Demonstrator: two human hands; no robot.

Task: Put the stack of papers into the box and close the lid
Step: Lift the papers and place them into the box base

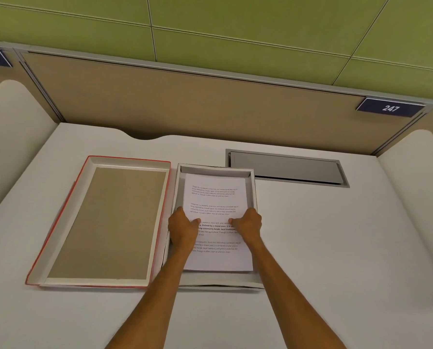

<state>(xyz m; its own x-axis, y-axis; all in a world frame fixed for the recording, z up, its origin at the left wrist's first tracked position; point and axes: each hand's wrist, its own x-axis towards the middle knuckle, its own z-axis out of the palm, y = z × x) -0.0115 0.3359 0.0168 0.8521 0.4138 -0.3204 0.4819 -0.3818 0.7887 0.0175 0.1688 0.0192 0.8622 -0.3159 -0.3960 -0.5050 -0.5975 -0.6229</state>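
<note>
A stack of white printed papers (215, 195) lies inside a shallow white box (253, 187) at the middle of the desk. My left hand (182, 226) grips the stack's left edge and my right hand (247, 224) grips its right edge, thumbs on top of the sheets. The near end of the stack sits close to the box's front wall. The lid (109, 220), red outside and brown inside, lies upside down just left of the box, touching it.
A grey cable hatch (286, 167) is set into the white desk (336, 248) behind and right of the box. A tan partition with a "247" sign (390, 108) stands at the back. Curved white side panels flank the desk.
</note>
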